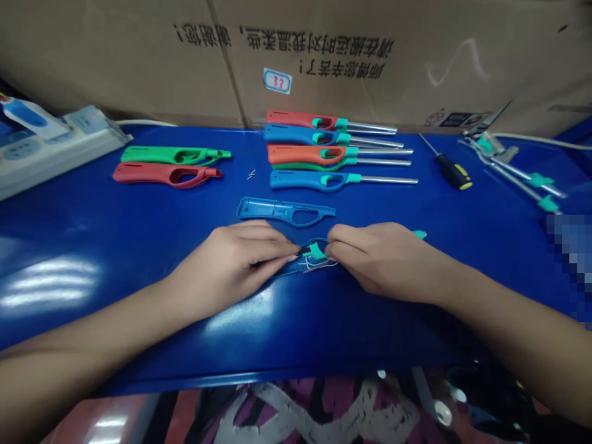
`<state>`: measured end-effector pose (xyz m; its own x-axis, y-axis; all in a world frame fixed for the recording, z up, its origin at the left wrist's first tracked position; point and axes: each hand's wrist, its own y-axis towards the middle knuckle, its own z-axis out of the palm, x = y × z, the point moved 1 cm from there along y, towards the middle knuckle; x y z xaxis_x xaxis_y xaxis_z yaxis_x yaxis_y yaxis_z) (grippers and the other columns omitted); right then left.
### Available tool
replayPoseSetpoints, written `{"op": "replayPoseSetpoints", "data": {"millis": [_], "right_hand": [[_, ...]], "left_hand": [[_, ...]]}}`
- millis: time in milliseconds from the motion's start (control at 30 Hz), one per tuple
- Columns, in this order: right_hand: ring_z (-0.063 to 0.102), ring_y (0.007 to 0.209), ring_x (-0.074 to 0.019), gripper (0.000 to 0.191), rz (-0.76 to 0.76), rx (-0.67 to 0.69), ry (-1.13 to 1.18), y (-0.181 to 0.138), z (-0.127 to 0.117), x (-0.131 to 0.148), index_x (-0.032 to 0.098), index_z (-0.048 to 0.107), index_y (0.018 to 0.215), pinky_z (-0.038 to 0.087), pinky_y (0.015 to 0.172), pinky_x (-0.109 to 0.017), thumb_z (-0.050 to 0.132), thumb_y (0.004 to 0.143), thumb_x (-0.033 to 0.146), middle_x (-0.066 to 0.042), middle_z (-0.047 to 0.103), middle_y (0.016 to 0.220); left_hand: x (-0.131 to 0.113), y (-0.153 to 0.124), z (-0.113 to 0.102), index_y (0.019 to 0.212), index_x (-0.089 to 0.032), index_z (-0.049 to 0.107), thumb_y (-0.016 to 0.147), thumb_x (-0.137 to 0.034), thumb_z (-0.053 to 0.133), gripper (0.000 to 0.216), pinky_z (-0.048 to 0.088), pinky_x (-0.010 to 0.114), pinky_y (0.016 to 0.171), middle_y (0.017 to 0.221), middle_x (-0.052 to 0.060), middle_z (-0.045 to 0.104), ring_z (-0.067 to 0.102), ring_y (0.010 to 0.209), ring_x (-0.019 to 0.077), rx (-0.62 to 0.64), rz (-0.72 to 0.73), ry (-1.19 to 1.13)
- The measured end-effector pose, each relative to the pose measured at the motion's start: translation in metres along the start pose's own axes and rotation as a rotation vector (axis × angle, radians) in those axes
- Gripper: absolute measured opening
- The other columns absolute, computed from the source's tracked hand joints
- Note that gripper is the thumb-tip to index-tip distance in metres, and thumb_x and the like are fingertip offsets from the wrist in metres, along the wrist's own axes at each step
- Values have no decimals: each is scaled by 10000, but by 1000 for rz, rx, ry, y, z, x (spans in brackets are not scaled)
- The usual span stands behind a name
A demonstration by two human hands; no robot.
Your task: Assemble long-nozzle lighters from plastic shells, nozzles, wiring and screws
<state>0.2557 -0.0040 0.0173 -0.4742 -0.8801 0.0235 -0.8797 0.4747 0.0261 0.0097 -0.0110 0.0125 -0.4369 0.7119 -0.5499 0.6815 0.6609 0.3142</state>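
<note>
An open blue lighter half-shell (287,269) lies on the table between my hands, with white wires (319,266) along its lower side. My left hand (247,254) has its thumb and forefinger pinched on a small black part (304,252) joined to a teal trigger (316,250). From the other side, the closed fingers of my right hand (383,256) pinch at the trigger's right end, covering much of the shell. A teal tip (419,234) shows beyond that hand. Just behind lies the matching blue half-shell (282,211), its inner side up.
Several assembled lighters (319,180) lie in a stack at the back. Green (160,154) and red (152,174) lighter shells sit left, near small screws (251,175). To the right are a screwdriver (453,171) and metal tubes with wires (518,176). A power strip (55,142) and cardboard box (185,74) border the table.
</note>
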Motion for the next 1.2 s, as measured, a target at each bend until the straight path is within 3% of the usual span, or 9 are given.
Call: {"op": "replayPoseSetpoints", "data": {"millis": [300, 500, 800, 933, 1100, 1200], "right_hand": [[447, 606, -138, 245, 8, -28, 3, -2, 1, -3, 158, 623, 981, 240, 524, -314, 393, 961, 79, -58, 639, 997], [503, 653, -133, 215, 40, -108, 62, -5, 2, -4, 156, 617, 1011, 298, 524, -292, 405, 986, 129, -63, 633, 1036], [632, 787, -156, 199, 242, -229, 8, -10, -4, -23, 168, 633, 989, 414, 579, -283, 446, 1016, 229, -54, 673, 1006], [652, 794, -168, 216, 316, -207, -50, -11, -5, -30, 186, 675, 1011, 432, 586, -293, 468, 1013, 250, -54, 684, 1070], [664, 965, -194, 274, 289, -291, 248, -5, -11, -9, 202, 636, 1212, 523, 757, -312, 556, 992, 345, -96, 654, 1195], [658, 998, -183, 257, 214, -301, 479, 1, -8, 7, 205, 640, 1183, 531, 826, -311, 617, 964, 338, -78, 684, 1129]], "left_hand": [[4, -1, 3, 1043, -189, 746, 958, -167, 612, 161, 574, 267, 828, 980, 46, 772, 715, 899, 157, -37, 8, 14], [2, -1, 3, 1041, -201, 757, 947, -189, 636, 153, 578, 278, 837, 992, 36, 787, 726, 898, 160, -139, -43, -13], [-1, 3, -4, 965, -194, 788, 918, -262, 684, 132, 597, 246, 826, 967, 13, 803, 754, 860, 152, -241, -273, -106], [-2, 2, -7, 950, -198, 783, 919, -278, 683, 132, 603, 267, 825, 959, 15, 803, 755, 854, 164, -265, -283, -126], [-9, 1, -8, 938, -198, 767, 927, -277, 676, 121, 582, 247, 794, 934, 18, 796, 743, 834, 156, -291, -194, -77], [-13, 2, -7, 922, -203, 761, 922, -268, 682, 103, 575, 236, 772, 901, 7, 792, 735, 798, 144, -305, -187, -103]]}}
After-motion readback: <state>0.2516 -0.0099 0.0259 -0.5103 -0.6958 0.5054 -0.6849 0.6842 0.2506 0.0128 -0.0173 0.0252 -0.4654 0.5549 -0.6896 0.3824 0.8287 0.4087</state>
